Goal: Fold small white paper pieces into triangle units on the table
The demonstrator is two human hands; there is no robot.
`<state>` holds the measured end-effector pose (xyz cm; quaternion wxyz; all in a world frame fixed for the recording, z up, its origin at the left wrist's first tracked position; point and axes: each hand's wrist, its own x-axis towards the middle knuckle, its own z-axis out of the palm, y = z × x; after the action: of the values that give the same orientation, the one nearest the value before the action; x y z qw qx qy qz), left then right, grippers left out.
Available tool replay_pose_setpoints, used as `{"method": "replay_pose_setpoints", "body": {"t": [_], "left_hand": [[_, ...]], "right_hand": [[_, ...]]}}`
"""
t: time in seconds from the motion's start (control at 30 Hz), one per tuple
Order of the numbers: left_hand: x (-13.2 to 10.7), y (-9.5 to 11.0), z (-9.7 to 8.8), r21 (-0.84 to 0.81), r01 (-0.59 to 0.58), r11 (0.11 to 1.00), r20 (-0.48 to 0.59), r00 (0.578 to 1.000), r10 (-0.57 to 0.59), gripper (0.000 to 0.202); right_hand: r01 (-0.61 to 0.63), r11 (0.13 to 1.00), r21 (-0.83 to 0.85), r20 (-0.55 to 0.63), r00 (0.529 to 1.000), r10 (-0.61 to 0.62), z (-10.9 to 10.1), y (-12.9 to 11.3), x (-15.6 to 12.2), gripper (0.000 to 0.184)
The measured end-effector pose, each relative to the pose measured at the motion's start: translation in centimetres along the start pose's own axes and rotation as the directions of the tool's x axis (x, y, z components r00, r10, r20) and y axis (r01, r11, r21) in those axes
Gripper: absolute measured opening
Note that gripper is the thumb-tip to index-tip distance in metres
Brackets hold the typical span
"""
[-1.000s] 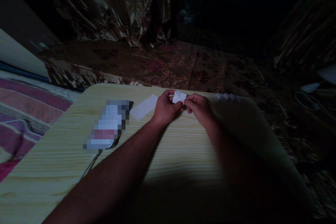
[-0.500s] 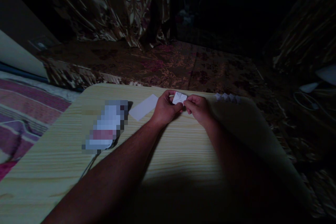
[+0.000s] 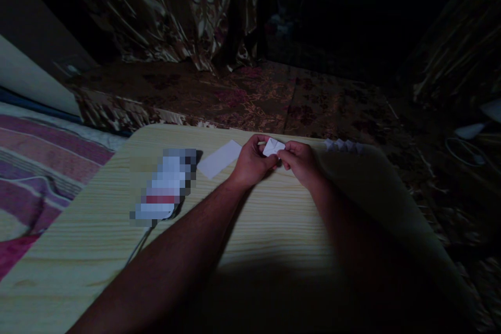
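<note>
Between my two hands is a small piece of folded white paper point(image 3: 273, 147), with crease lines crossing its upper face. My left hand point(image 3: 253, 160) grips it from the left, thumb along the near edge and fingers behind. On the other side my right hand point(image 3: 300, 160) pinches its lower right corner between thumb and finger. A flat white paper strip point(image 3: 219, 158) lies on the table just left of my left hand. To the right of my right hand, several small folded paper pieces point(image 3: 343, 146) sit in a row near the far edge.
The pale wooden table point(image 3: 270, 229) has rounded far corners. A blurred-out phone-like object point(image 3: 164, 182) with a cable point(image 3: 136, 245) lies on its left. A striped bedcover point(image 3: 35, 162) is beyond the left edge; patterned cloth point(image 3: 235, 96) borders the far edge.
The view has shifted slightly, so everything on the table appears a little farther right. Both hands keep hold of the folded paper, which appears slightly turned.
</note>
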<state>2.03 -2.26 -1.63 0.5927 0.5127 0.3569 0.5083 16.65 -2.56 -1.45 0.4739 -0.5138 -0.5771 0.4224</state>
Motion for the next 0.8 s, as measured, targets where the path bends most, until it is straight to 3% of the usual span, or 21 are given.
{"method": "replay_pose_setpoints", "body": {"t": [0.53,0.8], "left_hand": [[-0.25,0.3,0.06,0.022,0.004,1.0,0.051,0.999,-0.005,0.05],[-0.21,0.18,0.35,0.055,-0.038,0.998,0.003,0.999,0.038,0.051]], "right_hand": [[-0.023,1.0,-0.012,0.017,1.0,0.023,-0.06,-0.26,-0.01,0.012],[-0.009,1.0,0.021,-0.019,1.0,0.009,0.22,-0.36,-0.06,0.013]]}}
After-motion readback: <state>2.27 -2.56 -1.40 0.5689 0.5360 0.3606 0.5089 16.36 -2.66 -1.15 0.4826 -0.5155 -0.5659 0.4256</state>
